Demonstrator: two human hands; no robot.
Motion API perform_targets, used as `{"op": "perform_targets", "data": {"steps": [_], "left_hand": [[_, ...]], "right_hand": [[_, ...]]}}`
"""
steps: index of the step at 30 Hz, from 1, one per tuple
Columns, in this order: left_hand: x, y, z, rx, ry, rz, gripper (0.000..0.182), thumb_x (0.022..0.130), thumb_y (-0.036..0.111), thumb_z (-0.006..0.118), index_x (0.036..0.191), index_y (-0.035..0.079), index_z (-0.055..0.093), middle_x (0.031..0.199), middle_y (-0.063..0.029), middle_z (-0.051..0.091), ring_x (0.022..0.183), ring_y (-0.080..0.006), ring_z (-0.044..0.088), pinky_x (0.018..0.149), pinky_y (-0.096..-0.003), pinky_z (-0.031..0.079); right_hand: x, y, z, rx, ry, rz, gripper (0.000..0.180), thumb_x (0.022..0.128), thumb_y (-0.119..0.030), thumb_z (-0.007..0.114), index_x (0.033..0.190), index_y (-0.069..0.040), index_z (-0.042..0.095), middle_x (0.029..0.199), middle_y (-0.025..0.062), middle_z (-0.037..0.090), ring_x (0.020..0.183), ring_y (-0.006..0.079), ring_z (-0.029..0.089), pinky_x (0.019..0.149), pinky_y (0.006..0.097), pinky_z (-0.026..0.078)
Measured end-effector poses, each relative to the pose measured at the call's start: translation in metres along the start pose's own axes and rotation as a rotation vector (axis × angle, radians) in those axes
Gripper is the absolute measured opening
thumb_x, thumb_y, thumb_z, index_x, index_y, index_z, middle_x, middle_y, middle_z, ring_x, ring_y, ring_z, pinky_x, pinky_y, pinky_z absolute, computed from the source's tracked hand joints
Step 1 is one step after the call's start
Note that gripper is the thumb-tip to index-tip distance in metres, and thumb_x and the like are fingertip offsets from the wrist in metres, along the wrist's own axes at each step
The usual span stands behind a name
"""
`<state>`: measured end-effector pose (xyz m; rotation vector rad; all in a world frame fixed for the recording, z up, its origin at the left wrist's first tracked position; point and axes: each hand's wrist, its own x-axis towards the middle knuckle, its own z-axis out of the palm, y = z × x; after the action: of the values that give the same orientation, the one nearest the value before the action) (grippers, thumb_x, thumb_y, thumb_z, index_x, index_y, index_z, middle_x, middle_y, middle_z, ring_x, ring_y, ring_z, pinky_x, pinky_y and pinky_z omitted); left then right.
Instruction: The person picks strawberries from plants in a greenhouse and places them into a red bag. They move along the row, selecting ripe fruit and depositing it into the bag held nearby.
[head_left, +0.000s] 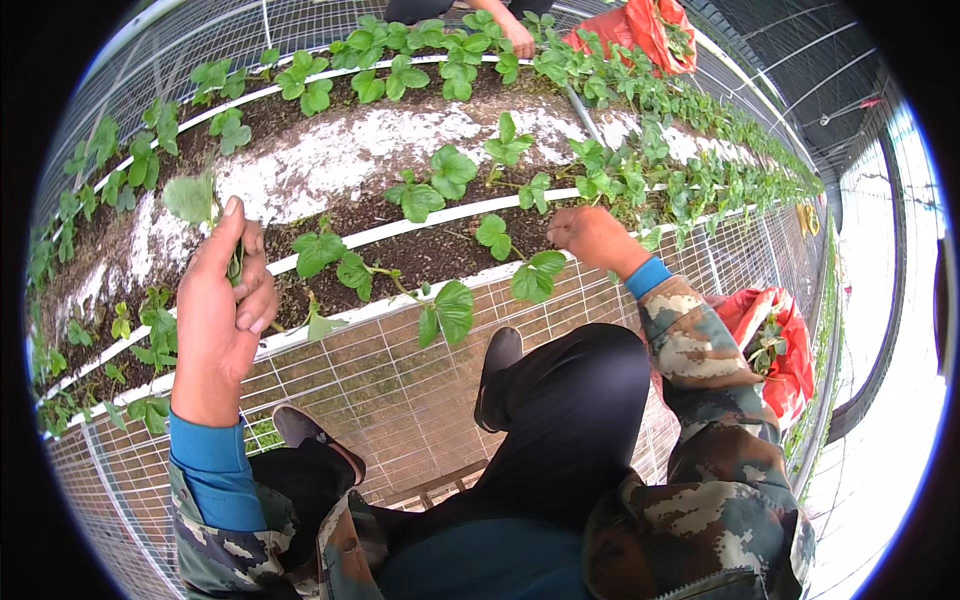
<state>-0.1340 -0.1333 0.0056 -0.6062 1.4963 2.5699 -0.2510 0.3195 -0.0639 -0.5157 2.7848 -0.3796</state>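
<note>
My left hand (234, 289) is raised over the planting bed at the left, its fingers closed around a few picked strawberry leaves (189, 199) that stick out past the thumb. My right hand (589, 234) reaches down to the dark soil (442, 259) of the near row, its fingertips low among the plants; whether they pinch anything is hidden. Just left of it grows a small strawberry plant (493, 235), with another leaf (538, 276) hanging over the white edge strip. More strawberry plants (452, 172) stand in the row behind.
A red bag (787, 360) holding leaves sits beside my right arm. Across the bed, a co-worker's hand (517, 37) touches the far row, near another red bag (664, 37). White wire mesh (397, 375) lines the bed's near side. A metal pipe (583, 112) lies between rows.
</note>
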Motion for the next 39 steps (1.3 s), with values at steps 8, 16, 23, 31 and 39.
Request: {"op": "perform_targets", "data": {"steps": [8,16,23,31,39], "left_hand": [[-0.031,-0.016,-0.008,0.180,0.046,0.063,0.041,0.103,0.047,0.059,0.085,0.011,0.051,0.055,0.0042,0.032,0.037,-0.0052,0.025,0.036,-0.0236,0.019],[-0.030,-0.044,0.004,0.304,0.033,-0.080,0.039,0.102,0.045,0.061,0.085,0.011,0.057,0.058,0.0019,0.040,0.039,-0.0060,0.029,0.038,-0.0224,0.020],[-0.026,-0.044,0.006,0.385,-0.014,-0.099,0.039,0.104,0.042,0.059,0.083,0.009,0.057,0.061,0.0008,0.044,0.041,-0.0056,0.031,0.039,-0.0225,0.024],[-0.008,-0.055,0.017,0.476,-0.054,-0.205,0.039,0.104,0.041,0.060,0.084,0.007,0.059,0.061,0.0016,0.045,0.042,-0.0057,0.032,0.040,-0.0223,0.023],[0.002,-0.060,0.015,0.551,-0.093,-0.232,0.040,0.103,0.040,0.061,0.081,0.006,0.060,0.058,0.0022,0.044,0.042,-0.0049,0.030,0.039,-0.0226,0.021]], "right_hand": [[-0.025,0.007,0.092,-0.087,0.269,0.069,0.025,0.087,-0.020,0.066,0.108,-0.008,0.071,0.104,0.0158,0.067,0.101,0.0390,0.066,0.086,0.0477,0.056],[0.020,0.019,0.091,-0.157,0.333,0.009,0.023,0.090,-0.019,0.062,0.108,-0.006,0.065,0.111,0.0156,0.064,0.108,0.0367,0.063,0.087,0.0472,0.055],[0.048,0.035,0.052,-0.386,-0.122,0.295,0.026,0.091,-0.019,0.059,0.109,-0.006,0.074,0.113,0.0162,0.072,0.111,0.0346,0.068,0.092,0.0448,0.056],[0.105,0.050,0.047,-0.297,0.133,0.070,0.025,0.085,-0.021,0.063,0.101,-0.005,0.075,0.107,0.0214,0.072,0.102,0.0396,0.069,0.091,0.0462,0.056],[0.164,0.073,0.040,-0.107,-0.046,0.194,0.049,0.090,-0.050,0.068,0.124,-0.016,0.071,0.114,0.0210,0.071,0.110,0.0392,0.067,0.094,0.0490,0.054]]}}
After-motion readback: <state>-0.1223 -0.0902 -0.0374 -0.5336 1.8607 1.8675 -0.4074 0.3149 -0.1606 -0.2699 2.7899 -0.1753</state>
